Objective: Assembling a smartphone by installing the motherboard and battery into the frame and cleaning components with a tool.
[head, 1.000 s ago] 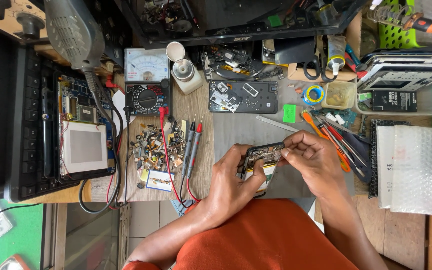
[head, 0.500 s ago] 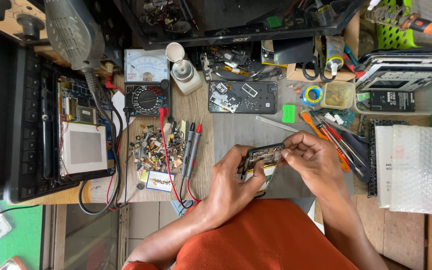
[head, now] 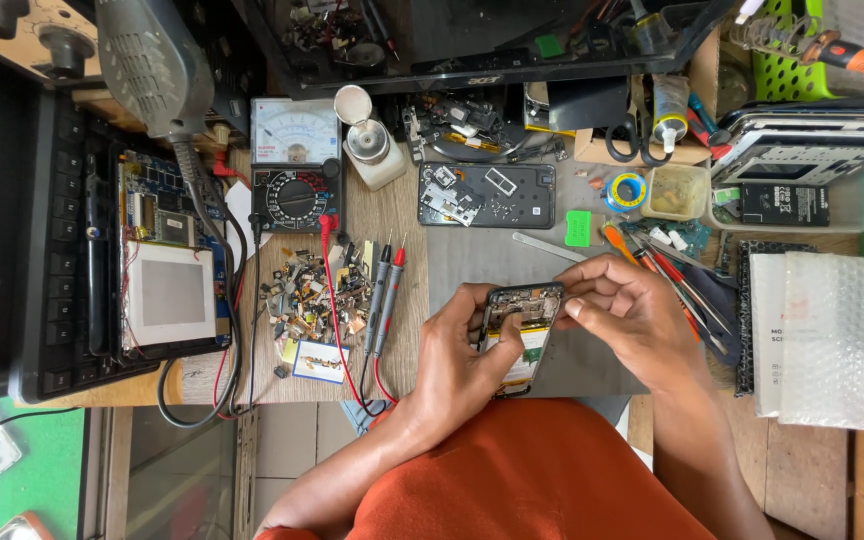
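At near edge of counter (head: 402, 215), opened phone (head: 519, 335) sat lifted between both hands. Left hand (head: 457, 365) gripped phone's left side, thumb across its lower half. Right hand (head: 632, 320) pinched phone's top right corner with fingertips. Multimeter (head: 295, 172) stood toward far left; second stripped phone shell (head: 487, 195) lay beyond hands.

Hidden and cut-off parts around the opened phone (head: 520, 330)

The left hand (head: 457, 365) covers the phone's lower left side, and the right hand (head: 632, 320) hides its upper right corner. The tiny parts inside the phone are too small to tell. Left of the phone, the pile of small scraps (head: 312, 290) cannot be told apart; far left, the black keyboard (head: 52, 240) runs off the edge.
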